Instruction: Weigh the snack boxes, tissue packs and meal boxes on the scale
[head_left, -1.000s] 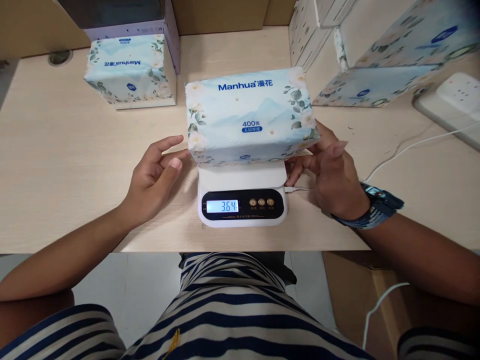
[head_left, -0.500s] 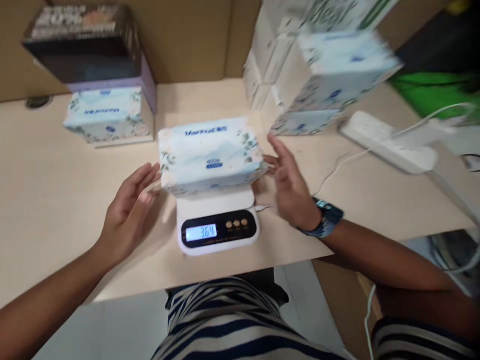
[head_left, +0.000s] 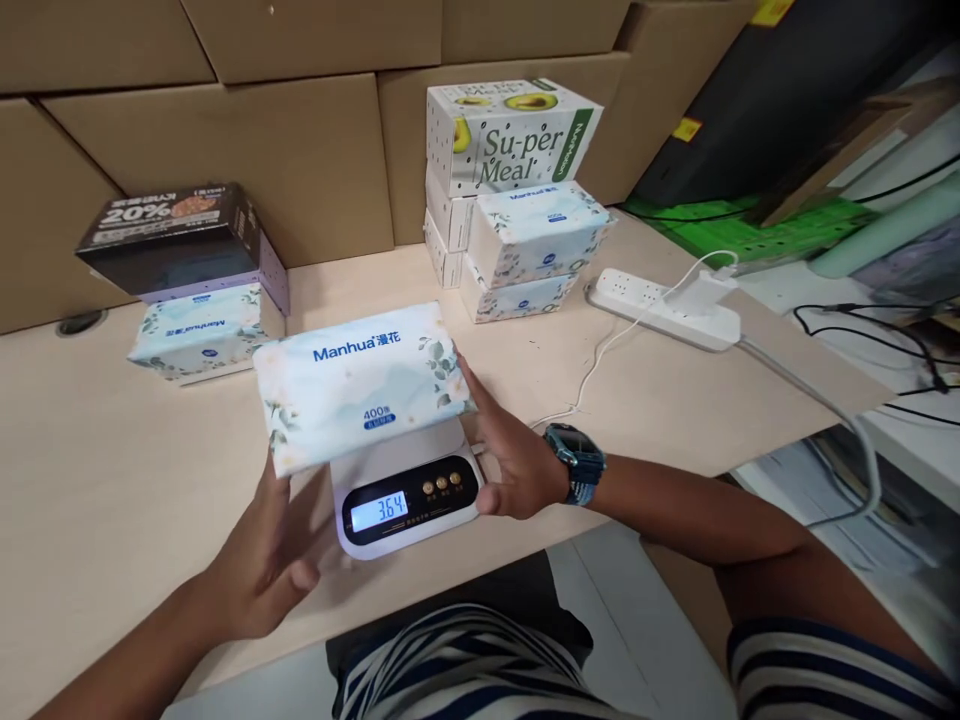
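A pale blue and white pack of tissues [head_left: 360, 385], printed with flowers, is between my hands over the white kitchen scale [head_left: 409, 510]. It lies slightly askew and hides most of the weighing plate; whether it still touches the plate I cannot tell. My left hand [head_left: 259, 560] holds the pack's left end, fingers partly hidden under it and thumb sticking out. At the right end, my right hand [head_left: 514, 455] presses its fingers along the side, thumb low beside the scale. The lit display [head_left: 379, 510] reads 3.64.
Back left, a black box [head_left: 172, 235] rests on a purple one, with another tissue pack [head_left: 199, 330] in front. Avocado-printed boxes [head_left: 517, 145] and two stacked tissue packs [head_left: 536, 240] stand back right. Beside them lies a power strip [head_left: 660, 305] with a white cable. Cardboard boxes [head_left: 300, 170] line the back.
My hands have closed in on the pack's ends, and the pack looks nearer and tilted, its left end lower. The head view has shifted, showing more of the back. The display reading is unchanged.
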